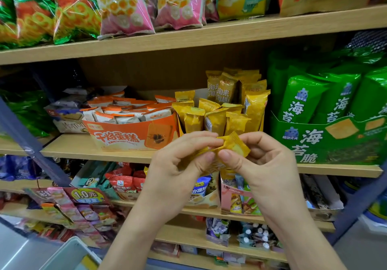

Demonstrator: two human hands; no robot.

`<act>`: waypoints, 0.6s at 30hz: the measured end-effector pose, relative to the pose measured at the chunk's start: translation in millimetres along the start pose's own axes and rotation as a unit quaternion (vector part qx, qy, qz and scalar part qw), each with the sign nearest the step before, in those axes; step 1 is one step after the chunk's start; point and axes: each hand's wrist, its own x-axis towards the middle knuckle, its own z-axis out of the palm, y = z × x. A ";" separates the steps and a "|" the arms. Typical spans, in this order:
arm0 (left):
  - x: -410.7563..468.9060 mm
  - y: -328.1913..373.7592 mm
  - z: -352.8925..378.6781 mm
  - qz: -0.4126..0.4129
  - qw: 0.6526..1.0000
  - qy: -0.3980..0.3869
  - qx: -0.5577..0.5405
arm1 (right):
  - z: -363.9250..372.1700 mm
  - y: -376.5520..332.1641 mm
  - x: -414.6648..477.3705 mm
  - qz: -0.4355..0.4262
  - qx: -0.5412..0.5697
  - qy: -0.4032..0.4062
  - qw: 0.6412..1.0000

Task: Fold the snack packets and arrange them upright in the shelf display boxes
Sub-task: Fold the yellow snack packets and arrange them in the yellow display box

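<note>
A small yellow snack packet (234, 147) is held in front of the middle shelf, pinched from both sides. My left hand (180, 165) grips its left end and my right hand (263, 165) pinches its right part with thumb and fingers; much of the packet is hidden behind my fingers. Just behind it, several matching yellow packets (217, 119) stand upright in a display box whose front is hidden by my hands. To its left an orange display box (125, 138) holds several orange-and-white packets lying loosely.
A green seaweed display box (326, 142) with tall green bags stands at the right. The wooden shelf edge (94, 152) runs below the boxes. Large snack bags (123, 6) fill the shelf above. Lower shelves hold mixed small snacks, and a pale bin (71, 255) sits bottom left.
</note>
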 end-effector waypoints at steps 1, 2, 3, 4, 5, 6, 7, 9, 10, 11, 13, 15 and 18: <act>-0.5 -0.3 0.9 -0.006 1.000 0.000 -0.012 | 0.7 0.8 -0.4 0.003 0.010 -0.002 1.000; -0.8 0.4 1.7 -0.016 0.999 0.002 -0.031 | 0.7 1.3 -0.6 0.006 0.029 -0.007 1.000; -1.1 2.2 2.5 -0.029 0.998 0.004 -0.061 | 0.3 1.7 -0.5 0.011 0.051 -0.016 0.998; -1.3 4.7 3.4 -0.043 0.994 0.008 -0.103 | 0.0 1.4 -0.1 0.016 0.070 -0.029 0.997; -1.7 7.0 4.8 -0.055 0.987 0.011 -0.148 | -0.3 1.2 0.1 0.019 0.079 -0.045 0.996; -2.0 8.9 6.7 -0.065 0.981 0.014 -0.184 | -0.4 1.1 0.4 0.019 0.078 -0.059 0.995; -2.1 10.1 8.6 -0.071 0.976 0.016 -0.207 | -0.5 1.0 0.4 0.015 0.070 -0.068 0.995; -2.1 11.5 11.5 -0.077 0.972 0.031 -0.220 | -0.9 1.3 -0.1 0.005 0.053 -0.073 0.996; -2.1 11.3 12.4 -0.076 0.973 0.046 -0.213 | -1.2 1.6 -1.0 0.001 0.048 -0.075 0.996; -1.8 10.4 12.7 -0.072 0.975 0.067 -0.198 | -1.3 1.8 -2.1 0.000 0.045 -0.078 0.996; -0.1 9.2 11.8 -0.063 0.978 0.106 -0.168 | -1.1 2.1 -4.7 0.000 0.034 -0.087 0.996; 1.3 6.7 11.7 -0.060 0.978 0.126 -0.157 | -0.7 1.9 -5.9 -0.008 0.025 -0.093 0.995; 1.7 3.3 14.1 -0.036 0.981 0.137 -0.135 | -1.8 1.7 -4.2 -0.018 0.004 -0.095 0.995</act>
